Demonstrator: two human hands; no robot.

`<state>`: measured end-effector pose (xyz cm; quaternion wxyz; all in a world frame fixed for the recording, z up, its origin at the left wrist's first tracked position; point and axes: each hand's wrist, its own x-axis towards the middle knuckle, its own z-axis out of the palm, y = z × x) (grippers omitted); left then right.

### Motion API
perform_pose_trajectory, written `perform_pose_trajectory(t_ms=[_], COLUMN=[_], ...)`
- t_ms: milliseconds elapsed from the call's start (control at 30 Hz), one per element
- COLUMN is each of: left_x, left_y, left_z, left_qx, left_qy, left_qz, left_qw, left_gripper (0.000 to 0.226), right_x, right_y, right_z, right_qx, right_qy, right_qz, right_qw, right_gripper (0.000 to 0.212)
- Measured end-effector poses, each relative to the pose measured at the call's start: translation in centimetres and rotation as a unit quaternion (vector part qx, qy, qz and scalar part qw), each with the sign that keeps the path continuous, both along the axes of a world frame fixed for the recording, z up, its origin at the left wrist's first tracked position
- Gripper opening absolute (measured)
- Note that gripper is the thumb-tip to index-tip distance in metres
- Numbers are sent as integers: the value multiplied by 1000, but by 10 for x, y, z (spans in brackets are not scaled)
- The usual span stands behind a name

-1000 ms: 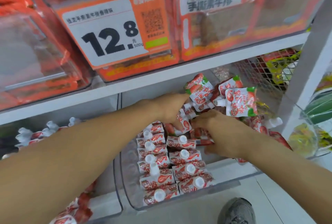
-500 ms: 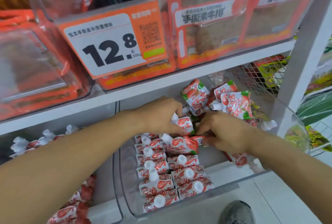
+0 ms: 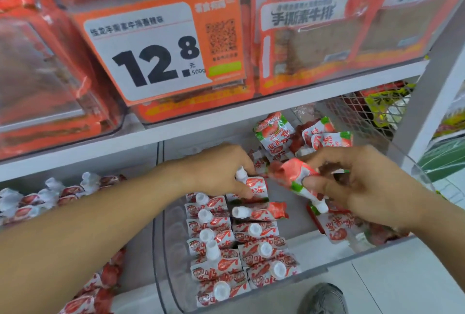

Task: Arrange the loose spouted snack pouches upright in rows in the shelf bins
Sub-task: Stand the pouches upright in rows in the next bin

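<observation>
The step in hand looks like feeding the second row: in the clear bin two rows of upright pouches run from the front wall back toward 12 o'clock, caps up. The left hand grips a pouch at the back end of those rows, fingers curled over its top with the white spout poking out at about 10 o'clock of the knuckles. The right hand pinches another pouch between thumb and fingers, lifted clear of the pile and tilted, its spout pointing down toward 5 o'clock. Loose pouches lie heaped at the back of the bin at 12 to 1 o'clock, and one more lies flat under the right wrist.

Next, the lifted pouch probably needs turning spout-up and setting just behind the last standing one, where a pouch lies on its side and likely wants righting first.

Compared with half a second ago, the right hand has risen out of the heap with its pouch, while the left stays at the row's end
</observation>
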<state>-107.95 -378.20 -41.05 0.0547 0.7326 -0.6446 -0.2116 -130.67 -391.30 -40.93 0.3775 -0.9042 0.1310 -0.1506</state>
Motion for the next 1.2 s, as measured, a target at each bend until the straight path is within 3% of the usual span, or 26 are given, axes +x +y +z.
perform_pose_trajectory(t_ms=[133,267,333,400,500,700,1100,1200], left_x=[-12,-25,-25,-29,-44,-49,-23,-26], left_y=[0,-2,-4,-5,-8,-19,-20,-18], left_z=[-10,-8,-1,5,2,-10,9,14], left_qx=[58,129,108,54,40,0,132,168], left_qy=[50,85,84,75,75,19,-36,12], left_qz=[-19,-36,-39,-61,-106,-111,-45,-46], left_qw=[997,987,990,994,991,994,990,985], left_gripper=[39,59,65,70,63,28,20,18], right_x=[-3,1,0,-3,-9,-15,-15,-15], right_y=[10,9,3,-3,-4,-4,0,-1], right_z=[5,5,3,2,2,-1,-4,-6], right_qx=[163,255,203,88,-13,17,47,70], right_qy=[-98,-111,-84,-35,26,109,100,101], right_qz=[-15,-91,-125,-157,-151,-121,-91,-76], right_qw=[982,956,967,983,988,987,990,990], right_gripper=[17,19,29,34,48,40,33,31])
